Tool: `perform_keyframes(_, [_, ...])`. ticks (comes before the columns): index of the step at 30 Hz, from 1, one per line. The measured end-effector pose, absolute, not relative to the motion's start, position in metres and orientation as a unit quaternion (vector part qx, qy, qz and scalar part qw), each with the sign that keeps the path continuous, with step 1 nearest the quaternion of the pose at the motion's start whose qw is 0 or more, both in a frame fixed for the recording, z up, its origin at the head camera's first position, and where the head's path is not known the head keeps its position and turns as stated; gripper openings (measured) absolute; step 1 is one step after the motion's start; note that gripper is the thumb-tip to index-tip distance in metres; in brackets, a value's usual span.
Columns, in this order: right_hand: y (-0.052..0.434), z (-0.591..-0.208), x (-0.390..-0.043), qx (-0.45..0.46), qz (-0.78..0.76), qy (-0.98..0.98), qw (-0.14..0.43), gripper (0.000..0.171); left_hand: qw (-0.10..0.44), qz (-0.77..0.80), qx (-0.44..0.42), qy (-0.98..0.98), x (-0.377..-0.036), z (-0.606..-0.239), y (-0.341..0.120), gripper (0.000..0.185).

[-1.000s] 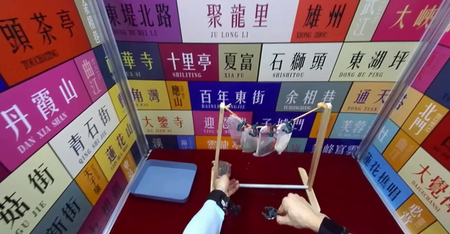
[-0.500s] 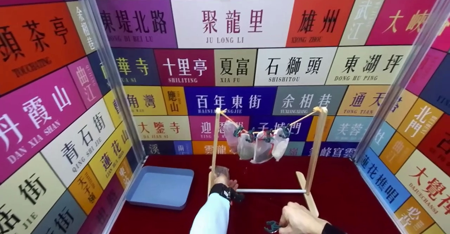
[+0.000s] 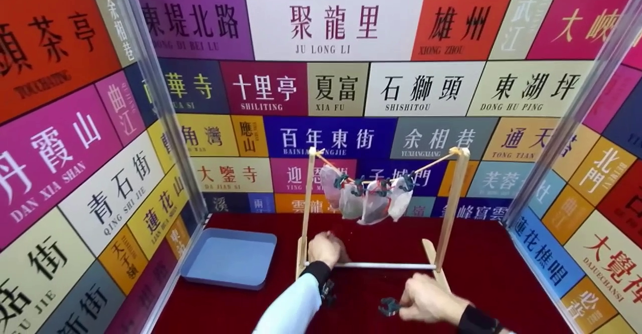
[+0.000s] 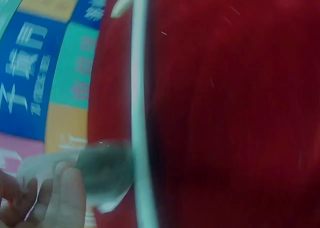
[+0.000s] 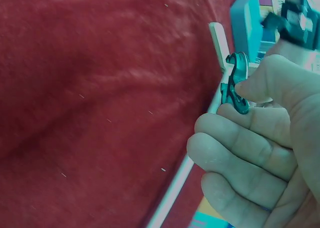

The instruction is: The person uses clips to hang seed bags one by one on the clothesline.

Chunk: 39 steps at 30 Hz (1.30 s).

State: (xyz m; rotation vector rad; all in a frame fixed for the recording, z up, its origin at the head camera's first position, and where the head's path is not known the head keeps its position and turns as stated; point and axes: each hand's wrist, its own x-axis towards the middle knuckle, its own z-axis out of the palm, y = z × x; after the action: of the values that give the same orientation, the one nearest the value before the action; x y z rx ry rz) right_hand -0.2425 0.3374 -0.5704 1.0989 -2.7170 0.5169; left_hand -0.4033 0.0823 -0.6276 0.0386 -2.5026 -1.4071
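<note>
My left hand is at the left foot of a wooden frame. It pinches a small translucent bag with something dark inside; in the left wrist view the bag is blurred and lies beside the white crossbar. From the head, the hand mostly hides that bag. Between thumb and forefinger, my right hand holds a dark green clip, low in front of the crossbar. Several similar bags hang from the sagging string, fastened with green clips.
To the left of the frame a blue tray lies on the dark red cloth. The frame's right post rises behind my right hand. Printed sign walls close off the back and both sides.
My left hand has turned over, back now towards the head camera, and shifted slightly right, with the bag passing out of clear sight. The right hand keeps the clip near the same spot.
</note>
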Motion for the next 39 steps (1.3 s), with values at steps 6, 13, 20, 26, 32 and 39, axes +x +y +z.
perform_keyframes(6, [0.353, -0.526, -0.259, 0.32, 0.092, -0.94, 0.079, 0.034, 0.166, -0.328, -0.148, -0.918, -0.366, -0.571, 0.084, 0.014])
perform_keyframes(13, [0.372, -0.433, -0.266, 0.234, -0.002, -0.969, 0.083, 0.037, 0.143, -0.161, -0.288, -0.933, -0.338, -0.529, 0.109, 0.018])
perform_keyframes(20, [0.372, -0.331, -0.274, 0.234, -0.124, -0.95, 0.166, 0.041, 0.223, -0.079, -0.384, -0.892, -0.31, -0.462, 0.148, 0.018])
perform_keyframes(26, [0.37, -0.282, -0.303, 0.234, -0.203, -0.933, 0.182, 0.035, 0.334, -0.015, -0.414, -0.846, -0.313, -0.417, 0.183, 0.014])
perform_keyframes(32, [0.374, -0.277, -0.331, 0.242, -0.242, -0.928, 0.145, 0.027, 0.383, -0.021, -0.381, -0.841, -0.336, -0.398, 0.217, 0.023])
perform_keyframes(39, [0.36, -0.277, -0.342, 0.262, -0.272, -0.917, 0.129, 0.021, 0.312, -0.072, -0.336, -0.886, -0.361, -0.399, 0.226, 0.021])
